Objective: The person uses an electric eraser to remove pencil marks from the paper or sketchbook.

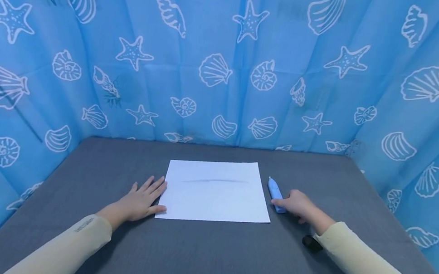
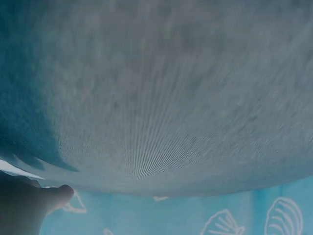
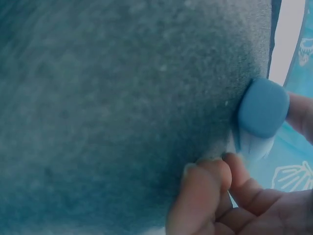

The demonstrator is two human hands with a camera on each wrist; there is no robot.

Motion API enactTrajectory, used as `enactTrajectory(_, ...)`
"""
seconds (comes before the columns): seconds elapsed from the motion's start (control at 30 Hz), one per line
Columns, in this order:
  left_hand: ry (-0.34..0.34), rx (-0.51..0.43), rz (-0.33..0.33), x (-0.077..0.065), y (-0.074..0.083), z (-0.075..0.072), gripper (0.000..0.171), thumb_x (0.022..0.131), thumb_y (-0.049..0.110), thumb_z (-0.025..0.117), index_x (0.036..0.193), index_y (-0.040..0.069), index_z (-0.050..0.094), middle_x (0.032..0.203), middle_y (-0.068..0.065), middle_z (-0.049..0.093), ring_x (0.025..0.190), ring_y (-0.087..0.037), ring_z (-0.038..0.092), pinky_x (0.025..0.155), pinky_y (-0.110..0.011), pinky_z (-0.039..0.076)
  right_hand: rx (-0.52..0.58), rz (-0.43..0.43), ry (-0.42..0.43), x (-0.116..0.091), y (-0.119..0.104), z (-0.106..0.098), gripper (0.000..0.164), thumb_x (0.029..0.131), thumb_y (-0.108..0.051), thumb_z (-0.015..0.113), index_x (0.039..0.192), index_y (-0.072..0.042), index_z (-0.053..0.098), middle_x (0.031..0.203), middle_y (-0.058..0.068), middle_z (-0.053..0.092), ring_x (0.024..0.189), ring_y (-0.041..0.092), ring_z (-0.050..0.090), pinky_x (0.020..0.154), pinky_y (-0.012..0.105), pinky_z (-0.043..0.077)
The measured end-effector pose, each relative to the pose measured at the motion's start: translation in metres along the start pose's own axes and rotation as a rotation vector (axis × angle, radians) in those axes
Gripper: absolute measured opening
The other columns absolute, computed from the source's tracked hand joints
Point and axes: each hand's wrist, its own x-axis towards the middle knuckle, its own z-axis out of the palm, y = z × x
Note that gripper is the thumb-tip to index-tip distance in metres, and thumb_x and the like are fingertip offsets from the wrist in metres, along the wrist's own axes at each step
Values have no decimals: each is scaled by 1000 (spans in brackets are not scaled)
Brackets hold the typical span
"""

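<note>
White paper [image 1: 216,200] lies on a grey tabletop [image 1: 204,263] between the two hands of a person in pale yellow sleeves [image 1: 384,271]. Fingers spread, the left hand [image 1: 138,200] rests palm down, its fingertips and thumb on the sheet's left edge and near corner. Just beyond the sheet's right edge, the right hand [image 1: 299,205] pinches a blue tube [image 1: 274,190] near its blunt end, thumb on one side and curled fingers on the other; the narrow tip points away from the person. How firm the hold is cannot be told. One faint, bluish-grey streak [image 1: 214,181] runs across the paper's upper half. Close to the right wrist sits a small black object [image 1: 312,244]. Behind the table hangs a blue curtain [image 1: 193,83] printed with white starfish and seashells.
</note>
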Motion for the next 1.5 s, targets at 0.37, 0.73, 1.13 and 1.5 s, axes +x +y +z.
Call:
enactTrajectory(0.37, -38, -25, 47, 13, 4, -2, 90, 94, 66, 40, 155, 5, 17, 161, -17, 9, 145, -44, 1, 106, -71, 1, 41, 8, 76, 3, -3, 5, 28, 91, -24, 57, 84, 3, 53, 70, 10, 55, 56, 19, 54, 50, 30, 45)
enactTrajectory(0.73, -50, -8, 18, 12, 3, 0, 90, 94, 68, 37, 156, 7, 16, 162, -14, 8, 146, -41, -1, 108, -69, 0, 668, -136, 140, 5, -1, -12, 24, 98, -19, 54, 99, 5, 49, 65, 1, 59, 54, 7, 58, 56, 26, 52)
enactTrajectory(1.13, -24, 11, 3, 21, 1, 2, 88, 94, 67, 40, 156, 9, 18, 162, -11, 10, 147, -40, 0, 109, -68, -1, 1594, 28, 131, 15, -26, -31, 61, 104, -49, 24, 152, -12, 24, 108, 11, 50, 90, 15, 54, 81, 25, 43)
enactTrajectory(1.5, -18, -6, -4, 18, -1, 7, 92, 91, 72, 38, 156, 10, 17, 162, -12, 10, 147, -39, -1, 109, -67, -2, 1717, 109, 60, 38, -44, -15, 77, 102, -12, 45, 155, -22, -10, 144, 8, 29, 109, 15, 47, 92, 23, 44)
